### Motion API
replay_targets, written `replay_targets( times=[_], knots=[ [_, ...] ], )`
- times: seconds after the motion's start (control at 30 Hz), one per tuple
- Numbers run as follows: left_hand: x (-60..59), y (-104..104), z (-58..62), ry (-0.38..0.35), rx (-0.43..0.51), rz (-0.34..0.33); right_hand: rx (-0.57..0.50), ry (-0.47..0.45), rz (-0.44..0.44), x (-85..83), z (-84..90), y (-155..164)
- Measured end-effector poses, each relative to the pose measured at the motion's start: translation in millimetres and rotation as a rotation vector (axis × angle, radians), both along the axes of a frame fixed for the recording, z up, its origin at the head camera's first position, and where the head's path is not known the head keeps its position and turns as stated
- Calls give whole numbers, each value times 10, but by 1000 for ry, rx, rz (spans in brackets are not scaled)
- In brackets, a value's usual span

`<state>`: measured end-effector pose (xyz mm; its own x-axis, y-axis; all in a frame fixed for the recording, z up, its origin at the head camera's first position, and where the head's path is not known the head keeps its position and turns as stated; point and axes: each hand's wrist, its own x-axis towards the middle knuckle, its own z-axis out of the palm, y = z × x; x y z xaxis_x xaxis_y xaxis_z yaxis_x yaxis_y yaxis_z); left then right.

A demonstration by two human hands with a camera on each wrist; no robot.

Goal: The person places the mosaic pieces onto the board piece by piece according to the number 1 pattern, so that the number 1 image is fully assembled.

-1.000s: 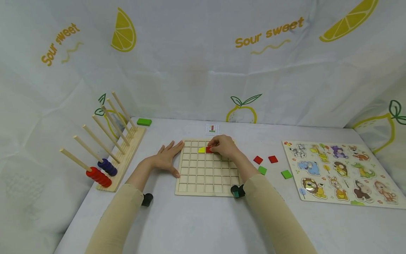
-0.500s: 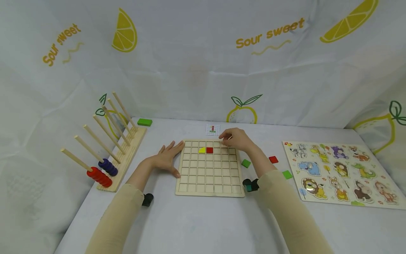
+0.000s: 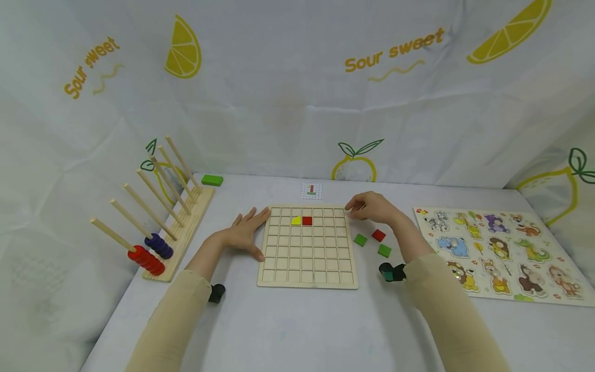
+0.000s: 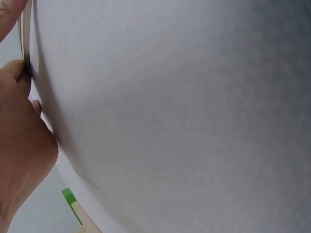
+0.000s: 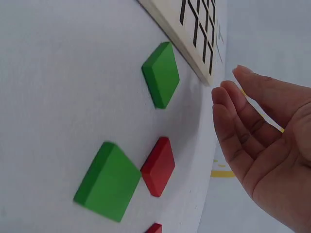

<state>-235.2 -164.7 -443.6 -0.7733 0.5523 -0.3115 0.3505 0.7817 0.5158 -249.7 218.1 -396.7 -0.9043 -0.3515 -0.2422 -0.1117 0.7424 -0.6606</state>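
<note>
White table [image 3: 297, 330] under lemon-print backdrop [image 3: 297, 93]; left hand [image 3: 244, 232] flat, right hand [image 3: 372, 207] loosely open, empty.

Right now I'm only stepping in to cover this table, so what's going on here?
A person is filling a wooden grid board with coloured tiles. A yellow tile and a red tile sit side by side in its second row. The left hand lies flat against the board's left edge. The right hand hovers empty, fingers relaxed, off the board's top right corner, near loose tiles on the table: two green and one red.
</note>
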Motion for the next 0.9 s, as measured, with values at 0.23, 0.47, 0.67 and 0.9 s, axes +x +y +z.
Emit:
replay_targets(
  times=[0.23, 0.47, 0.67, 0.9],
  knots=[
    [24, 11, 17, 0, 9, 5, 75, -79, 31, 51, -21, 274],
    [33, 16, 22, 2, 16, 6, 105, -115, 80, 125, -9, 437],
    [29, 22, 26, -1, 16, 8, 89, -193, 58, 139, -60, 476],
    [28, 18, 24, -5, 19, 9, 98, -223, 51, 163, -96, 475]
  ],
)
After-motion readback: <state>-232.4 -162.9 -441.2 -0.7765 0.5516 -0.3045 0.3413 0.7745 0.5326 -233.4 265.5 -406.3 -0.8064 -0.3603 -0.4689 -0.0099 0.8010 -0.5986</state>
